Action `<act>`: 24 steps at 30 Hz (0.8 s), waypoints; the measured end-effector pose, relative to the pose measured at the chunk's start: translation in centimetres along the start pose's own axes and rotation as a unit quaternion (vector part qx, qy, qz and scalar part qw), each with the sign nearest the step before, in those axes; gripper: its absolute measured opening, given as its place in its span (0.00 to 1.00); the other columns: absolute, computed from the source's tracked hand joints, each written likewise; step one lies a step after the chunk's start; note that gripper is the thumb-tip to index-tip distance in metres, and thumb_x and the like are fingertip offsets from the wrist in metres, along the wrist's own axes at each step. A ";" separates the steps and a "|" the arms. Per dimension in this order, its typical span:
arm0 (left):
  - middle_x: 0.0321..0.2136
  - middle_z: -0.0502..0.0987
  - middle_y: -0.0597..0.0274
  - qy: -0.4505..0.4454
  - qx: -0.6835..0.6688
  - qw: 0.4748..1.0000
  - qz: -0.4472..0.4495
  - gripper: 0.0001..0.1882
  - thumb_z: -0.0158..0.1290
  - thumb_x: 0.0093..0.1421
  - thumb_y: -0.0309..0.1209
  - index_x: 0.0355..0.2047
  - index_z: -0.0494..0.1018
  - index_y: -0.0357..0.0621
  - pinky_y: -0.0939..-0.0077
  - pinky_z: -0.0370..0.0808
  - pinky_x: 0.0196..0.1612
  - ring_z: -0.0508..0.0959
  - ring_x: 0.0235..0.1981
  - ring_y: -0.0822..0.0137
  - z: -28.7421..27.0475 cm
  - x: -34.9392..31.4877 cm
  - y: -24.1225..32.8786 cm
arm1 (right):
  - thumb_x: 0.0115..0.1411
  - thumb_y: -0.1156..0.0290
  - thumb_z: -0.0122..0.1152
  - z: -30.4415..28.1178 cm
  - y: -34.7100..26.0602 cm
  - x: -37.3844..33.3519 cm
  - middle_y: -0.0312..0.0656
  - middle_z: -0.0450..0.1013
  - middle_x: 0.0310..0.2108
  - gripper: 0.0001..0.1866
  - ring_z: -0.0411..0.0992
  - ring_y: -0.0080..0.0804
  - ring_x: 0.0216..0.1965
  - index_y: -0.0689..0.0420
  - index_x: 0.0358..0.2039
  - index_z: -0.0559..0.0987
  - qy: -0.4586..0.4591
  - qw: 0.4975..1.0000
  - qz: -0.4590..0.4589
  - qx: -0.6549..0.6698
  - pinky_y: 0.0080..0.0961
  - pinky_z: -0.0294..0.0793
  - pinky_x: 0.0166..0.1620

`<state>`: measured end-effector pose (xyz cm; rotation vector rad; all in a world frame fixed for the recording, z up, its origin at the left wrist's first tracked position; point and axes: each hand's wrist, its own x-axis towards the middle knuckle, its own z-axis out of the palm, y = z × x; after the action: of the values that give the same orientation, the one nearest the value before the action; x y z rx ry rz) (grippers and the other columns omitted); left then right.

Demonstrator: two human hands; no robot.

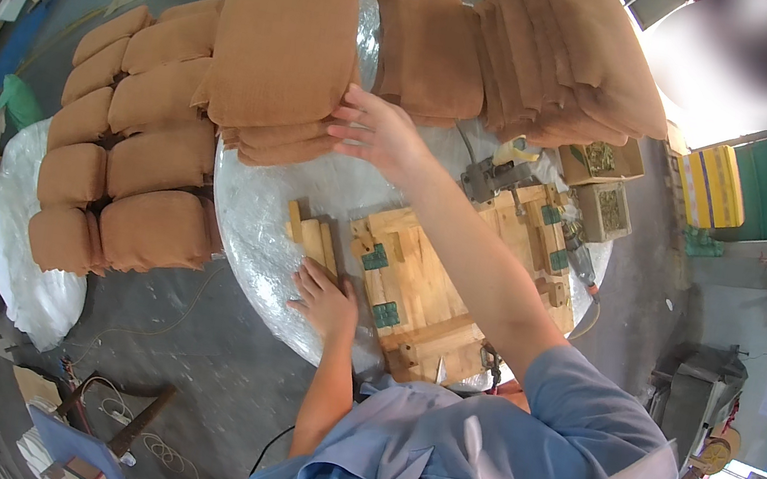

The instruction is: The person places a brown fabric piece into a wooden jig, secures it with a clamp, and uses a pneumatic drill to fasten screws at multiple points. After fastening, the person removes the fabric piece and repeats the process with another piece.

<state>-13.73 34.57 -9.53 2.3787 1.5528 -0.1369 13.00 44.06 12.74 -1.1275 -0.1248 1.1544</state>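
Note:
My right hand [379,135] reaches across the round table with its fingers stretched out at the right edge of a tall stack of brown fabric pieces [285,36]. Its fingertips seem to touch the stack's side. Nearer to me, my left hand [326,302] has its fingers apart at the table's left edge. Just beyond that hand lie several short wooden strips [316,239]; whether the fingers touch them I cannot tell. To the right, partly behind my right forearm, is a wooden jig board [423,275] with green metal hinges [375,258].
The table [255,205] is wrapped in clear plastic. More brown stacks stand at the back [432,48] and in rows on the left [159,147]. A power tool [581,262] and small open boxes [604,211] lie at the right. A yellow crate [717,185] stands farther off.

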 end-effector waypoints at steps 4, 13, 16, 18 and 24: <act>0.80 0.53 0.44 -0.015 0.010 1.000 -0.007 0.52 0.53 0.72 0.51 0.82 0.39 0.37 0.16 0.54 0.71 0.50 0.82 0.42 -0.9 -0.1 0.3 | 0.72 0.51 0.68 2.8 -0.9 2.8 0.48 0.70 0.67 0.36 0.70 0.46 0.67 0.60 0.71 0.69 0.027 0.996 0.015 0.088 0.49 0.75 0.66; 0.79 0.54 0.43 0.000 -0.003 1.000 -0.012 0.49 0.49 0.73 0.52 0.82 0.41 0.36 0.13 0.51 0.71 0.50 0.82 0.43 -0.1 -0.2 0.0 | 0.64 0.66 0.74 9.4 -5.3 5.6 0.49 0.70 0.66 0.35 0.70 0.45 0.67 0.60 0.69 0.70 0.086 0.991 -0.055 0.088 0.45 0.75 0.64; 0.79 0.54 0.43 0.011 -0.023 1.000 -0.008 0.49 0.49 0.73 0.52 0.82 0.41 0.36 0.12 0.51 0.71 0.49 0.82 0.43 0.4 -0.3 -0.2 | 0.64 0.70 0.71 9.6 -6.9 4.7 0.48 0.72 0.64 0.31 0.71 0.44 0.65 0.60 0.66 0.72 0.084 0.988 -0.061 0.110 0.44 0.75 0.63; 0.79 0.54 0.43 0.003 -0.015 1.000 -0.008 0.49 0.49 0.73 0.52 0.82 0.41 0.36 0.12 0.51 0.70 0.49 0.82 0.43 0.0 -0.5 0.0 | 0.64 0.70 0.71 8.6 -7.8 2.9 0.49 0.72 0.64 0.31 0.71 0.43 0.65 0.61 0.66 0.73 0.064 0.987 -0.098 0.115 0.44 0.75 0.63; 0.80 0.54 0.44 -0.017 -0.003 1.000 -0.011 0.48 0.49 0.75 0.53 0.82 0.44 0.38 0.15 0.52 0.72 0.49 0.82 0.43 -0.6 -0.6 0.4 | 0.64 0.68 0.70 1.5 -1.4 -15.0 0.46 0.77 0.62 0.33 0.75 0.36 0.64 0.62 0.67 0.73 0.003 0.984 -0.142 0.107 0.39 0.75 0.65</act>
<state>-13.69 34.07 -8.74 2.3425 1.5632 -0.1772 6.14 33.49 21.20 -0.8902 -0.1486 0.8877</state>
